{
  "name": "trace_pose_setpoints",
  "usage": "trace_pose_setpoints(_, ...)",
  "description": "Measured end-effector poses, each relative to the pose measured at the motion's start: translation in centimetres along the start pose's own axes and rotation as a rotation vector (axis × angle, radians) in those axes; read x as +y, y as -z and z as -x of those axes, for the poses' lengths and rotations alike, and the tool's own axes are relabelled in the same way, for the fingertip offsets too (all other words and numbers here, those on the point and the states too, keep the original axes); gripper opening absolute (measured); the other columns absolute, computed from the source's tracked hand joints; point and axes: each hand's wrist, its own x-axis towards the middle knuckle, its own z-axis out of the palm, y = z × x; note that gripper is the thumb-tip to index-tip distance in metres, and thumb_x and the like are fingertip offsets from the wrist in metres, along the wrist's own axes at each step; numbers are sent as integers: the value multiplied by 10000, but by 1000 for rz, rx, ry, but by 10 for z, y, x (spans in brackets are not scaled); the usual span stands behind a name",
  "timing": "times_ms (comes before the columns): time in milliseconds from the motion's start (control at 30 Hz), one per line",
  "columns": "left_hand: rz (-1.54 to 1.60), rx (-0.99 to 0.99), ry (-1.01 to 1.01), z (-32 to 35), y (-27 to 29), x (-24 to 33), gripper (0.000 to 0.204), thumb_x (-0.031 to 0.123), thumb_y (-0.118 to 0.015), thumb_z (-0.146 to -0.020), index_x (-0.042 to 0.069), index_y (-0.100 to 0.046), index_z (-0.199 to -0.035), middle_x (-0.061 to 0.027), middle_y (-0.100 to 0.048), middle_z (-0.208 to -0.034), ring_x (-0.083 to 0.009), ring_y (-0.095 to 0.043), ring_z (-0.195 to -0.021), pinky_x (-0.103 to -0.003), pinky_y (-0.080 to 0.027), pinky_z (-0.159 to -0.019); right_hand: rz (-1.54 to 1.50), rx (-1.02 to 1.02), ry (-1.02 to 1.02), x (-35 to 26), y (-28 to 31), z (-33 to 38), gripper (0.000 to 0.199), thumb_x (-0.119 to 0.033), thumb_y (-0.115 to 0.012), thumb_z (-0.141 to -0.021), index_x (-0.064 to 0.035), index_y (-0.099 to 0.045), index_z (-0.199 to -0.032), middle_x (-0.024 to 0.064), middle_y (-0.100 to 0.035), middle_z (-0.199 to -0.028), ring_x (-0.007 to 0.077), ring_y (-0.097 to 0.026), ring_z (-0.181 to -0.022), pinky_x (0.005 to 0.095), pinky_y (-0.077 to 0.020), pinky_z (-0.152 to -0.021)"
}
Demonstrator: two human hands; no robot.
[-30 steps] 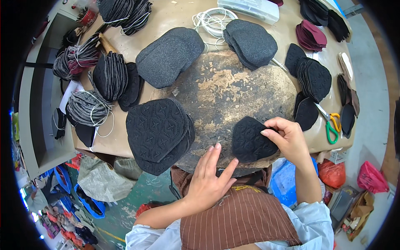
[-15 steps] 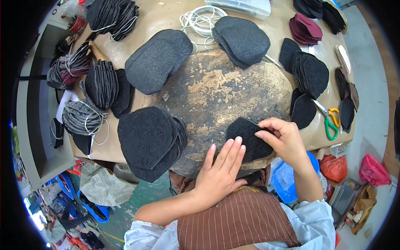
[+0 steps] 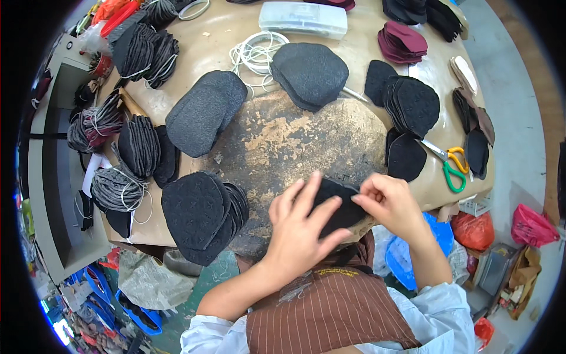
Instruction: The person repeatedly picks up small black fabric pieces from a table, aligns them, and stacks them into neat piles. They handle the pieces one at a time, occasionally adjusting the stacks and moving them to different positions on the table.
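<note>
A black rounded fabric piece (image 3: 337, 213) lies at the near edge of a worn round wooden board (image 3: 306, 138). My right hand (image 3: 394, 203) pinches the piece's right edge between thumb and fingertips. Over its left part is my left hand (image 3: 300, 224), open with fingers spread, hiding some of the piece; whether it touches the cloth I cannot tell. To the left stands a stack of black patterned pieces (image 3: 194, 209), partly on the board. Two dark grey piles of similar pieces, one at the far left (image 3: 203, 112) and one at the far middle (image 3: 309, 74), rest along the board's back rim.
Scissors (image 3: 453, 168) with green and yellow handles lie to the right, near black stacks (image 3: 413, 106) and maroon pieces (image 3: 402, 42). Coiled white cord (image 3: 256, 56) and a clear plastic box (image 3: 303, 19) sit behind the board. Tied grey bundles (image 3: 118, 189) line the left.
My left hand, earlier laid flatter on the black piece, has moved left with its fingers spread wider. The right hand keeps its pinch at the edge. The whole view has shifted slightly.
</note>
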Motion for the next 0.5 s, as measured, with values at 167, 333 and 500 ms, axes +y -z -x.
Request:
trace_pose_setpoints(167,622,259,213,17,4,5,738,64,-775,-745,26,-377,-1365,-182,-567,-1179,-249,-584,-1072,-374,-472,-910,-276,105,363,4,3,23,183,-10,-725,-767,-35,-562,-847,84,-605,-928,140,-629,-782,234,-493,-682)
trace_pose_setpoints(333,1107,234,338,21,29,13,579,-53,-659,-835,5,-379,-1338,-75,-635,-947,-113,-628,-908,-240,-517,-789,-611,-20,85,-30,6,22,295,28,-702,-803,-8,-528,-1039,-4,-556,-767,30,-566,-686,188,-478,-581)
trace_pose_setpoints(500,995,451,142,56,97,13,691,-110,-640,-804,-3,-295,-1394,-105,-612,-1036,-142,-618,-947,-254,-511,-811,-405,-197,446,-87,2,-3,360,-18,-733,-789,-8,-563,-1106,-37,-501,-638,7,-509,-536,174,-416,-455)
